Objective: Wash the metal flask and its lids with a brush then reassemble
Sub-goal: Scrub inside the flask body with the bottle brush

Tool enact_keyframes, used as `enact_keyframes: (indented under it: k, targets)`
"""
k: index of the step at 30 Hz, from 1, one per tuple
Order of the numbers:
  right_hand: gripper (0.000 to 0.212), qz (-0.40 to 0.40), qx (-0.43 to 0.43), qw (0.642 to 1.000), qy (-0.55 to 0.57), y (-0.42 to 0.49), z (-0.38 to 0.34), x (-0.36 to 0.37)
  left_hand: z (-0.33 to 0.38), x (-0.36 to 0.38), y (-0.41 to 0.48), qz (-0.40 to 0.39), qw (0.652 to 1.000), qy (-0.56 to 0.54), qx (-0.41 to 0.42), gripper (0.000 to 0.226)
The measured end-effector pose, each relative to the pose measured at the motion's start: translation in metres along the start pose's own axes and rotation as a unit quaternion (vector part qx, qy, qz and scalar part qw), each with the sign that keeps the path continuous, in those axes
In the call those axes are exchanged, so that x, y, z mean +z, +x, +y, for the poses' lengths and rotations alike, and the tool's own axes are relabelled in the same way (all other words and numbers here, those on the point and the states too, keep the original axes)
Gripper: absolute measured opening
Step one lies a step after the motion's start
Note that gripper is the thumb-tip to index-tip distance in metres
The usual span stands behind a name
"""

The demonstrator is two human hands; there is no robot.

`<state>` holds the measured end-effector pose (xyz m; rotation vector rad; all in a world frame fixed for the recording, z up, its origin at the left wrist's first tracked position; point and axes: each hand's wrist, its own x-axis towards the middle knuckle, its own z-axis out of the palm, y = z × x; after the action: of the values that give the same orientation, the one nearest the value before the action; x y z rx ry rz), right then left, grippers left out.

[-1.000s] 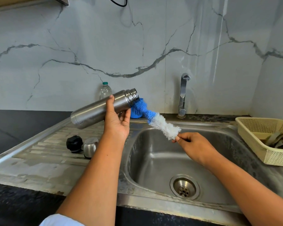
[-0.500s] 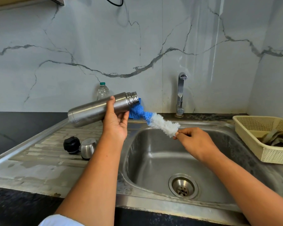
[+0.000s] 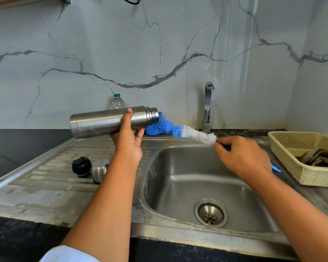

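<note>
A: Left hand (image 3: 128, 140)?
B: Grips the metal flask (image 3: 102, 122) from below, thumb up over the front of the body, fingers wrapped behind. Flask held nearly level above the drainboard (image 3: 45, 178), open threaded mouth pointing right toward the sink (image 3: 178, 190). No lid on it.

A: Right hand (image 3: 242, 157)?
B: Fingers curled, pinching the bottle brush (image 3: 187, 132) just behind the white bristles. Blue handle end pokes out past the wrist side. Hand is over the basin.

A: Brush in the flask?
B: No. Blue bristle tip sits just below and beside the mouth rim. Whether it touches, cannot tell.

A: Lids?
B: Black inner lid (image 3: 81, 166) and steel cap (image 3: 100, 170) on the drainboard, side by side, touching or nearly so, left of the left forearm.

A: Rest?
B: Tap (image 3: 208, 106) behind the basin. Blue cup (image 3: 150, 130) behind the brush tip. Plastic water bottle (image 3: 117, 102) at the wall, behind the flask. Cream basket (image 3: 311, 176) right of the sink with a grey cloth (image 3: 318, 157) in it. Drain strainer (image 3: 211, 214) in the basin floor.
</note>
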<state>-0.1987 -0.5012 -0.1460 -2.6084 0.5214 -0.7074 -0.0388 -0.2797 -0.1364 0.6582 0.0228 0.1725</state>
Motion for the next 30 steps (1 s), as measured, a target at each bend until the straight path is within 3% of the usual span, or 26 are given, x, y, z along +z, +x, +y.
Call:
enact_keyframes:
  k: [5, 8, 13, 18, 22, 25, 30]
  targets:
    - [0.028, 0.005, -0.021, 0.999, -0.034, -0.003, -0.005, 0.003, -0.011, 0.000, -0.002, -0.007, 0.999, 0.043, 0.006, 0.071]
    - [0.025, 0.020, -0.010, 0.999, -0.023, -0.002, -0.001, -0.007, -0.003, -0.002, 0.004, -0.005, 1.000, 0.011, 0.013, 0.067]
    - [0.030, 0.011, -0.048, 0.997, -0.053, -0.009, -0.014, 0.001, -0.018, 0.002, -0.010, -0.033, 0.995, 0.093, 0.006, 0.056]
    - [0.026, 0.052, -0.029, 0.997, -0.042, -0.006, -0.005, -0.014, -0.003, 0.000, 0.000, -0.024, 0.999, 0.030, 0.005, 0.067]
    - [0.029, 0.057, -0.063, 0.995, -0.061, -0.009, -0.012, -0.002, -0.010, 0.000, -0.010, -0.040, 0.997, 0.066, -0.027, 0.063]
    - [0.026, 0.073, -0.052, 0.995, -0.043, -0.006, -0.008, -0.007, -0.003, 0.001, -0.014, -0.050, 0.997, 0.046, -0.047, 0.050]
    - [0.024, 0.101, -0.034, 0.994, 0.028, -0.001, 0.004, -0.019, 0.001, -0.003, -0.016, -0.050, 0.995, 0.055, -0.070, 0.050]
